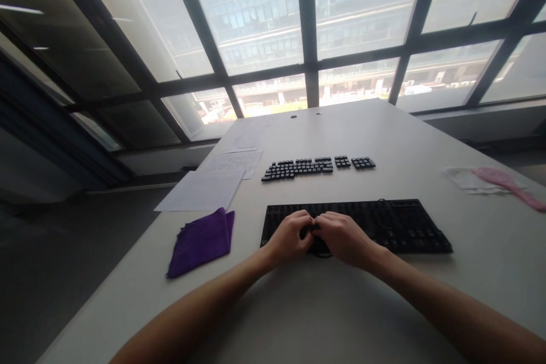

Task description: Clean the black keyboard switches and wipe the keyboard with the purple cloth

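Observation:
A black keyboard base (396, 227) lies on the white table (324, 307) in front of me. Both hands rest on its near left part. My left hand (290, 237) and my right hand (341, 237) meet at the fingertips, fingers curled and pressed together over something small that I cannot make out. Behind the base, removed black keycaps (318, 166) are laid out in rows in the shape of a keyboard.
A purple cloth (202, 242) lies left of the keyboard. White paper sheets (213, 182) sit behind it near the table's left edge. A pink brush (507, 185) on a white wrapper lies at the far right. Large windows stand beyond the table.

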